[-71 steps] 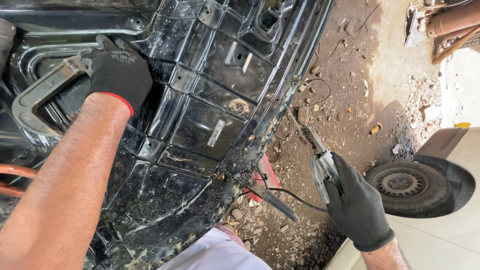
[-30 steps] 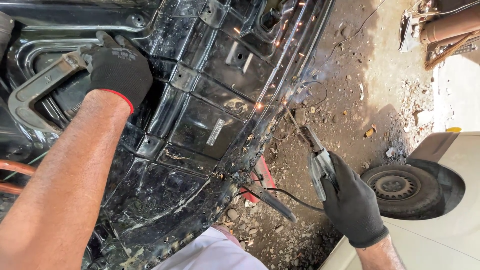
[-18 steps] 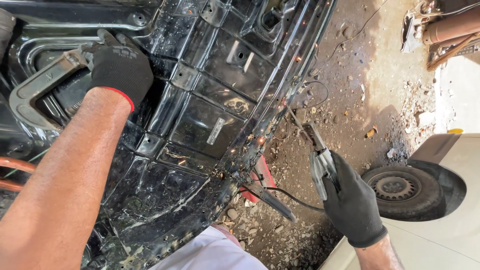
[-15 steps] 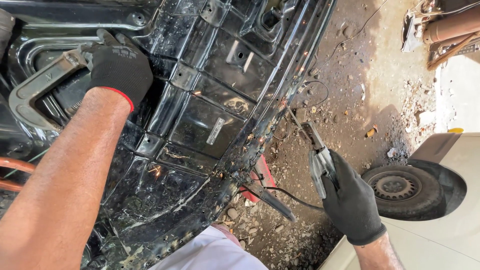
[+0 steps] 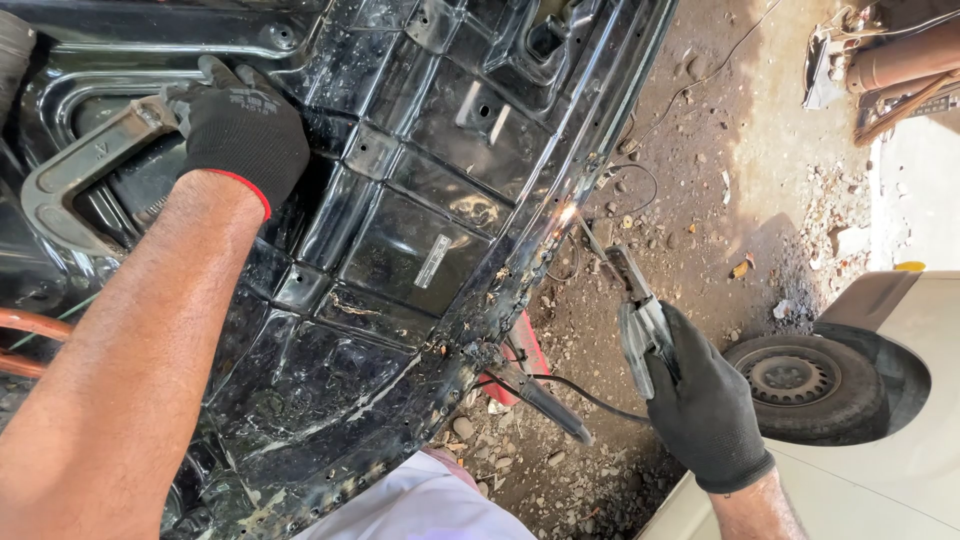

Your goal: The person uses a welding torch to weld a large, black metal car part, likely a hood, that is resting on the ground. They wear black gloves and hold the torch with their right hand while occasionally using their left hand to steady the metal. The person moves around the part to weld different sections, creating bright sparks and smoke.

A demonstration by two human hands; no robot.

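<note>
**Welding at the edge of a black metal panel**

Left hand (image 5: pixel 240 130), in a black glove with a red cuff, lay on the upper left of the black pressed-metal panel (image 5: pixel 400 250). Its fingers (image 5: pixel 215 75) were curled around the top of a grey clamp (image 5: pixel 75 180) that gripped the panel there.

Right hand (image 5: pixel 705 400), also gloved in black, was out beyond the panel's right edge, over the dirt floor (image 5: pixel 700 150). Its fingers were closed tight on the handle of a welding holder (image 5: pixel 635 320). The thin rod (image 5: pixel 590 240) in the holder ran up and left; its tip touched the panel's edge, where a small bright spark (image 5: pixel 568 213) showed.

A black cable (image 5: pixel 590 400) ran from below the panel's lower edge towards the right hand. A red-handled tool (image 5: pixel 525 365) lay on the dirt just beside the panel's lower edge. A car wheel (image 5: pixel 805 385) and pale bodywork (image 5: pixel 900 330) stood at the right.
</note>
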